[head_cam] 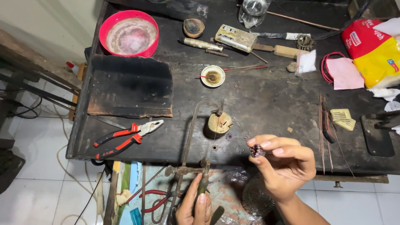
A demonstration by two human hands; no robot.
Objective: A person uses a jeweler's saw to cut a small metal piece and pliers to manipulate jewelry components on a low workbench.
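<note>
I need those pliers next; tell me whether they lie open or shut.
Open: the pliers lie on the bench with red handles spread and tips parted.

From my seat I see a dark, scorched workbench (266, 104). At its far left sits a red bowl (130, 33) with a pale crusted inside, and just in front of it a blackened slab (130, 85). Red-handled pliers (125, 139) lie near the bench's front edge. A small white dish (213, 76) holds brown residue, mid-bench. Behind it rest a metal lighter-like box (236, 38) and a clear glass (253, 11). Far right, I make out a yellow-and-red packet (373, 52), a pink paper (345, 73) beside it and a red wire loop (325, 62).
</note>
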